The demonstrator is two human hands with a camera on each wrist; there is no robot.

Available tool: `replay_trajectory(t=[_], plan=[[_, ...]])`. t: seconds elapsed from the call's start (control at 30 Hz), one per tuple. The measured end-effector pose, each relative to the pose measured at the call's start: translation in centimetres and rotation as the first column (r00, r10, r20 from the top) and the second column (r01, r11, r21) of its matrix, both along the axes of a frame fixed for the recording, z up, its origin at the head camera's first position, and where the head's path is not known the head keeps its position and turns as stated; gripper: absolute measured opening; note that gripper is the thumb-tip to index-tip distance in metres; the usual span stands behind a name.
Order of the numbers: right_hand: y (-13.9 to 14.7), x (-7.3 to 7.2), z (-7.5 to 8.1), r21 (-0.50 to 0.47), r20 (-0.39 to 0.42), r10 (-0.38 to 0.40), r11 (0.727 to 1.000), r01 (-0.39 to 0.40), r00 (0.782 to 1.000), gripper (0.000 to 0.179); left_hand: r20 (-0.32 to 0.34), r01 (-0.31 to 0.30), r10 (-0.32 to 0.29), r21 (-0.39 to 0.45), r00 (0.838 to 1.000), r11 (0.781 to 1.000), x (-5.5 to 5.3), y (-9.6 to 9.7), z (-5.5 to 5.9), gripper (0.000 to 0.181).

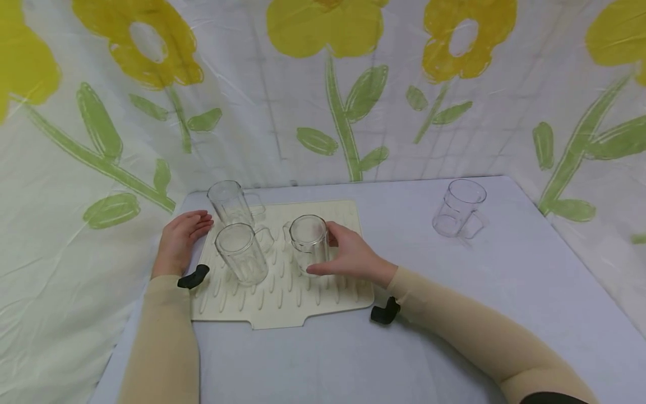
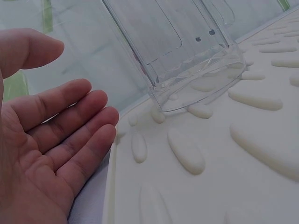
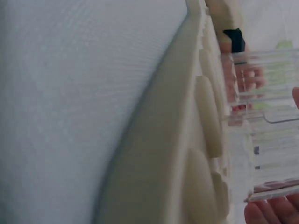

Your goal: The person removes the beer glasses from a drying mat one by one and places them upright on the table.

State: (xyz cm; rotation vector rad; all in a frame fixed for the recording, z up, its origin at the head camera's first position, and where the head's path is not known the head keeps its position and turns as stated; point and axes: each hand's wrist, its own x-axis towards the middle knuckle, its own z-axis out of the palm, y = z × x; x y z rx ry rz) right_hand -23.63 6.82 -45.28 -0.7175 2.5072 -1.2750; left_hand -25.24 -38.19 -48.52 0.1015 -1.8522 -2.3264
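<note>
My right hand (image 1: 353, 253) holds a clear glass mug (image 1: 309, 247) on the cream ridged drying mat (image 1: 282, 320). The thumb is at the mug's near side and the fingers are round its right side; its handle points left. In the right wrist view, fingertips (image 3: 275, 210) lie against the mug's (image 3: 275, 158) wall. My left hand (image 1: 184, 235) is at the mat's left edge, fingers loosely extended, holding nothing. Close to it, two more glass mugs stand on the mat, a front one (image 1: 244, 258) and a back one (image 1: 230, 202), handles to the right.
Another clear glass mug (image 1: 456, 210) stands on the white-covered table (image 1: 454, 292) at the back right. A white curtain (image 1: 242, 112) with painted yellow flowers hangs behind the table and along its sides.
</note>
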Motion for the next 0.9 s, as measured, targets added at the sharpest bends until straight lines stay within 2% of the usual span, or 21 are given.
replay_trajectory(t=[0.33,0.6,0.9], plan=[[-0.2,-0.2,-0.7,-0.03,-0.023,-0.007,1.0,0.006,1.0,0.09,0.026,-0.013,0.014,-0.041,1.0,0.999,-0.2,-0.1,0.0,0.033],[-0.2,-0.2,-0.7,-0.038,-0.024,-0.007,0.999,0.006,1.0,0.086,0.027,-0.017,0.018,-0.044,0.999,0.999,0.1,0.1,0.0,0.037],[0.3,-0.1,0.4,-0.055,-0.052,-0.025,0.998,0.023,0.998,0.071,0.015,-0.011,0.012,-0.045,1.0,0.999,0.1,0.2,0.2,0.035]])
